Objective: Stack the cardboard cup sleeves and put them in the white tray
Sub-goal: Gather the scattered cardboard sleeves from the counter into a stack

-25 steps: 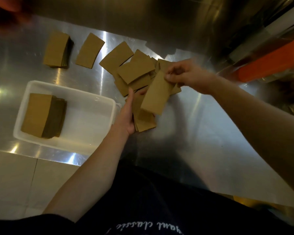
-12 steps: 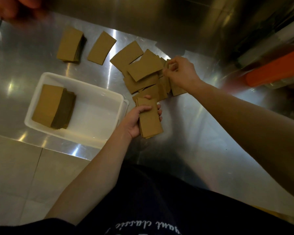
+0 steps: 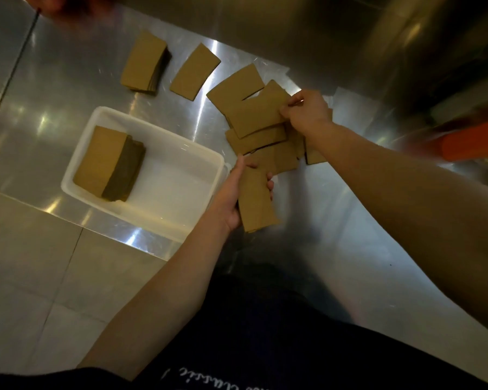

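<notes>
Hands: two, both bare, both busy with cardboard.
Left hand (image 3: 231, 197): curled around a small stack of sleeves (image 3: 258, 202), thumb on one long edge, fingertips (image 3: 269, 183) wrapped over the other; the stack points away from the body and sits just above the steel counter (image 3: 335, 220).
Right hand (image 3: 307, 112): thumb and fingers pinched on the near corner of the top sleeve (image 3: 258, 112) of the loose pile (image 3: 262, 136).
Loose pile: directly beyond the left hand and under the right; sleeves overlap at odd angles, so an exact count is not possible, roughly half a dozen showing.
Single sleeve (image 3: 195, 72): one, lying flat by itself, far to the left of the right hand.
Second stack (image 3: 145, 63): one neat stack, farther left again, just beside the single sleeve but not touching.
White tray (image 3: 141, 218): one, its right rim touching or almost touching the left hand.
Stack in tray (image 3: 109, 163): one, leaning at the tray's far-left end; the rest of the tray floor is bare.
Look of the sleeves: flat brown cardboard, slightly curved long edges, plain faces, darker along the stacked edges.
Orange object (image 3: 473, 146): one, blurred, to the right of the right arm.
</notes>
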`<state>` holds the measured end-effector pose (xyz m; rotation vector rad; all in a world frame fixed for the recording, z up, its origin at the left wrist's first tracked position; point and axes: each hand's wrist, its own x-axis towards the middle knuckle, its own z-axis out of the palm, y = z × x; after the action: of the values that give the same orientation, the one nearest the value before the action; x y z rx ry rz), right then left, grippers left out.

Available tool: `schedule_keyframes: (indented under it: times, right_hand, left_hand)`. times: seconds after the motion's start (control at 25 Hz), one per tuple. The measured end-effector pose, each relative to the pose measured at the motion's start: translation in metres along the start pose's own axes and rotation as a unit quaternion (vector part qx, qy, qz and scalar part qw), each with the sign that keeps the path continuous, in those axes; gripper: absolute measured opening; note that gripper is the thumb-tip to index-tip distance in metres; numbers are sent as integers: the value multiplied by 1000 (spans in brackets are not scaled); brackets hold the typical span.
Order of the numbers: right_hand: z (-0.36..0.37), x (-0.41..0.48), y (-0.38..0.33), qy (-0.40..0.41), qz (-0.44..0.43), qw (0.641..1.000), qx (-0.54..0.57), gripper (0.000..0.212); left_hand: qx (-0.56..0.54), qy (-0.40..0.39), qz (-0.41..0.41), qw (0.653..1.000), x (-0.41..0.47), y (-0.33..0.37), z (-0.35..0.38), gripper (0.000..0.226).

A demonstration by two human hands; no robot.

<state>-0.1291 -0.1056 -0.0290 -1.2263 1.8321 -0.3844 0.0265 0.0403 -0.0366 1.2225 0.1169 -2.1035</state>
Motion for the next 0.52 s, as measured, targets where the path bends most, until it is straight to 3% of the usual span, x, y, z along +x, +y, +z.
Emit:
schedule_keyframes:
  times: [0.08, 0.2, 0.32, 0.52]
  right_hand:
    - [-17, -11, 2, -26, 7, 993, 117, 19]
    - [-49, -38, 12, -79, -21, 984, 158, 15]
    - [-70, -66, 26, -116, -37, 982, 147, 18]
    - [-55, -93, 35, -141, -95, 985, 38, 20]
  left_hand:
    - [1, 6, 1, 1000, 1, 0, 1, 42]
    - [-4, 8, -10, 1000, 4, 2, 1, 61]
    - [45, -7, -3, 999, 9, 0, 3, 77]
    - [163, -45, 14, 986, 1, -1, 12, 61]
